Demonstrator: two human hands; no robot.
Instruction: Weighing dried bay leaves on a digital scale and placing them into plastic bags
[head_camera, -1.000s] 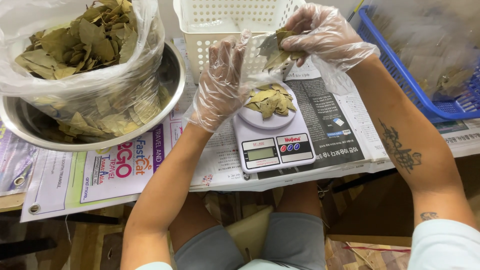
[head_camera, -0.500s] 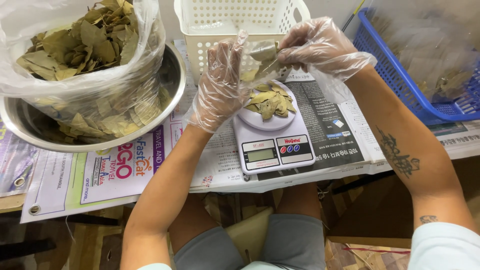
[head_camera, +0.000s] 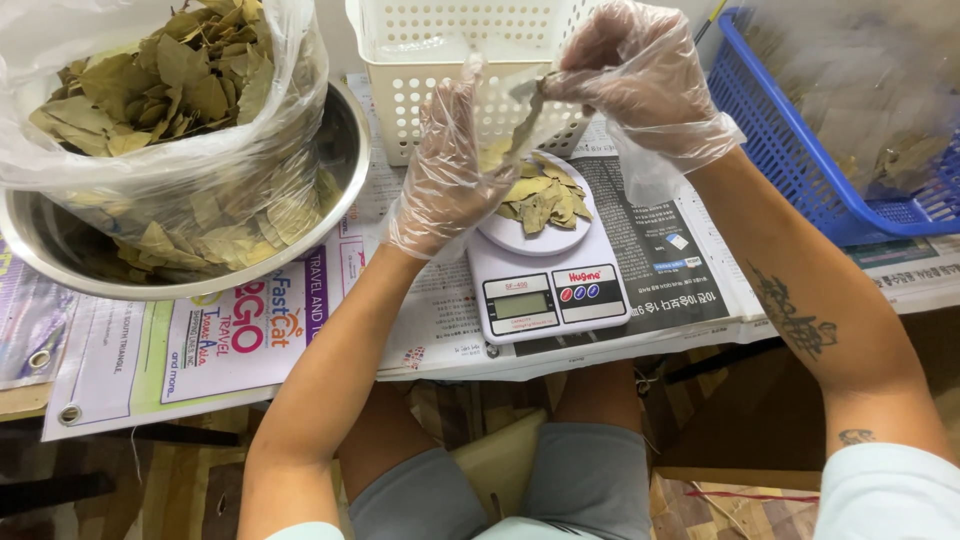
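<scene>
Above the scale, right hand pinches a leaf; left hand open beside. Weighing step; next likely needs a gentle drop onto the leaf pile.

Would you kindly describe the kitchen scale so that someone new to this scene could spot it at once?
Start at the newspaper-covered table and look to its middle, in front of the white basket. The scale sits there, below the gloved left hand and right hand. It is the only small white device with a display and a round plate bearing loose dried leaves.
</scene>
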